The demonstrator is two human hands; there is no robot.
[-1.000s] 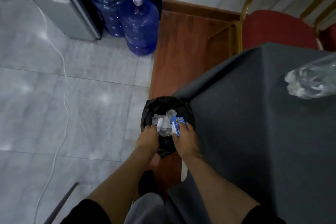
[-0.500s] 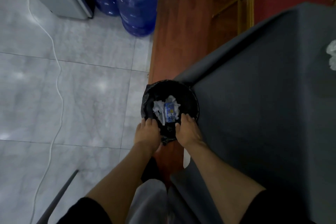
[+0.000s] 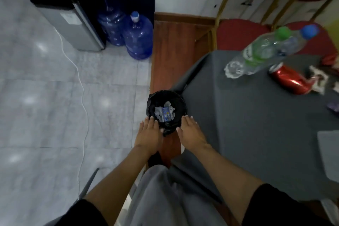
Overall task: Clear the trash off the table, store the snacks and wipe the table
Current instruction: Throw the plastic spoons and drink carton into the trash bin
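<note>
Left hand and right hand hover flat and empty by the bin. I'd grab both bottles off the desk together.

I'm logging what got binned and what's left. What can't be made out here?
Head view:
Too small and dark: trash bin contents under white paper and blue wrapper.
Blurred: bottles' labels.
Blurred, cut by right edge: items beyond red foil packet.
Unclear: whether left hand or right hand touches the bin.

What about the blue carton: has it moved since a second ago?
Yes. The blue carton went from the rim of the bin down inside it, among white paper.
</note>
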